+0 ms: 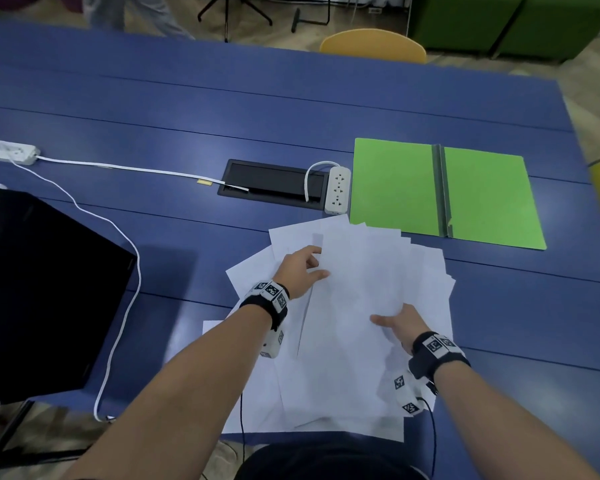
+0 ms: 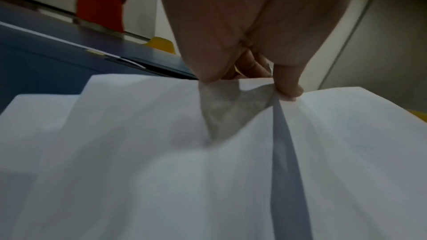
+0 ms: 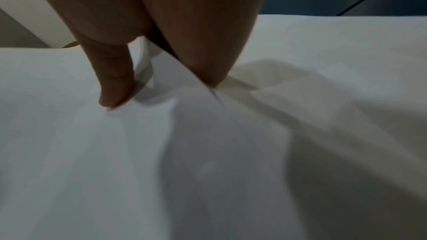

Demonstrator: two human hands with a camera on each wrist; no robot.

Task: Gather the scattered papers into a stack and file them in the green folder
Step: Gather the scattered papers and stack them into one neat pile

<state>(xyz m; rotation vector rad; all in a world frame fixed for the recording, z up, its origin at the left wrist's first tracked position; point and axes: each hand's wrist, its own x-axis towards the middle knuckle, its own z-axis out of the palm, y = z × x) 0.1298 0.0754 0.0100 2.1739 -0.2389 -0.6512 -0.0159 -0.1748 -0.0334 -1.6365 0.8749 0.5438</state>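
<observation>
Head view: both hands are in the loose fan of white papers [image 1: 357, 306] on the blue table [image 1: 187, 109], so the gathering step is under way. Left hand [image 1: 300, 271] pinches sheet edges at the fan's left; right hand [image 1: 397, 327] grips sheets nearer the body, thumb on top. The green folder [image 1: 395, 188] lies open just beyond, its near corner under the papers. Next, I'd judge, square those edges before sliding them across.
</observation>
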